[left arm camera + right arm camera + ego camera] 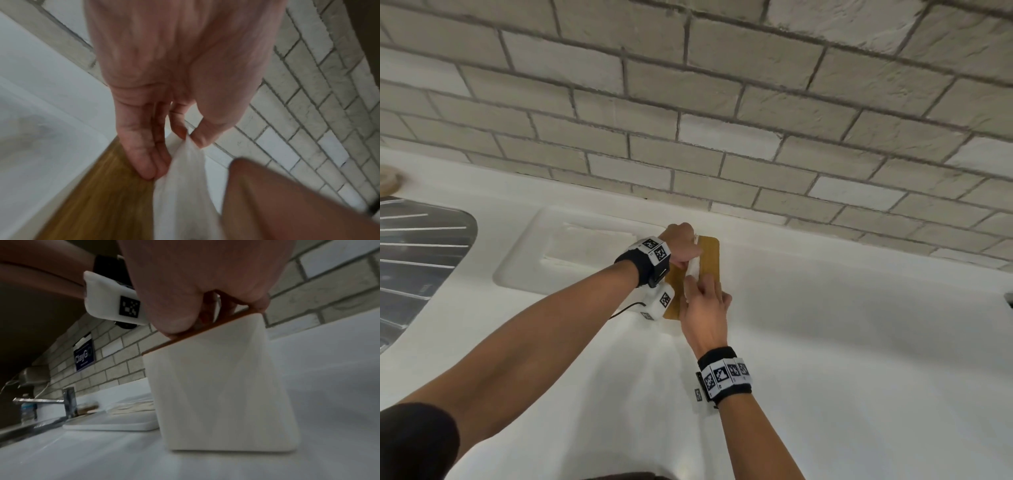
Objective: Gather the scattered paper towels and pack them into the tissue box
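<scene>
The tissue box stands on the white counter by the brick wall, its wooden lid [711, 255] on top and its white body [222, 394] below. A white paper towel [694, 266] sticks up along the lid's left side. My left hand [681, 245] pinches the top of that paper towel [185, 175] between thumb and forefinger, its other fingers against the lid [102, 194]. My right hand [703, 299] lies over the near end of the lid, thumb next to the towel and fingers laid flat. In the right wrist view that hand [185, 318] bears on the lid's edge.
A shallow white tray [524, 274] lies left of the box, with flat paper towels [133, 405] on it. Further left are the metal draining board [417, 253] and a tap [68, 400]. The brick wall [756, 102] rises close behind. Bare counter [859, 342] stretches to the right.
</scene>
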`<act>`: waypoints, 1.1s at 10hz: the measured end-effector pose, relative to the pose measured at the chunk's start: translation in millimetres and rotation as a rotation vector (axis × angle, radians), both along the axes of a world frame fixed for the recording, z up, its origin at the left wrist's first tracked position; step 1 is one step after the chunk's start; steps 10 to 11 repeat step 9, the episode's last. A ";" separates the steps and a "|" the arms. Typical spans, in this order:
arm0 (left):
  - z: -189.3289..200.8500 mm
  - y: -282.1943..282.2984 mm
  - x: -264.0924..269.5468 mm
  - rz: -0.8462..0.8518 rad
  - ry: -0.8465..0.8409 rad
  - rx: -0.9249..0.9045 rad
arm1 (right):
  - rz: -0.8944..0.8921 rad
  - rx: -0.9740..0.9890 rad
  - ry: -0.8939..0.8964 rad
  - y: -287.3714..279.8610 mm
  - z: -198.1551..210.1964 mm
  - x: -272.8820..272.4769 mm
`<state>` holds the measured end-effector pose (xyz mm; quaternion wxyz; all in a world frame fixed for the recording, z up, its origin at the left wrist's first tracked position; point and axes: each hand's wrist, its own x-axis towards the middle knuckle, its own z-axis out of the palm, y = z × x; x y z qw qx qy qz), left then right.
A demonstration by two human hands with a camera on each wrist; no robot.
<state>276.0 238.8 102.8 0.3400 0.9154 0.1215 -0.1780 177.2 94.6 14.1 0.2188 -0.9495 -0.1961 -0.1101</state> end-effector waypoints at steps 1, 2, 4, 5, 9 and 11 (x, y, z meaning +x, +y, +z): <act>-0.5 -4.4 -5.1 0.004 0.001 0.103 | -0.138 -0.047 0.028 10.6 12.4 -3.6; -4.9 -5.0 -12.2 -0.040 -0.021 0.271 | -0.137 -0.130 0.013 16.0 15.1 -2.4; -5.3 -2.5 -5.8 -0.002 -0.043 0.269 | -0.042 -0.213 0.087 16.9 21.6 -2.9; -6.8 -3.6 -3.9 0.067 -0.051 0.195 | 0.011 -0.243 0.059 13.6 26.3 -0.4; 31.1 18.7 -28.7 0.143 -0.235 0.098 | -0.145 -0.154 -0.030 -9.7 65.9 -28.6; 31.1 18.7 -28.7 0.143 -0.235 0.098 | -0.145 -0.154 -0.030 -9.7 65.9 -28.6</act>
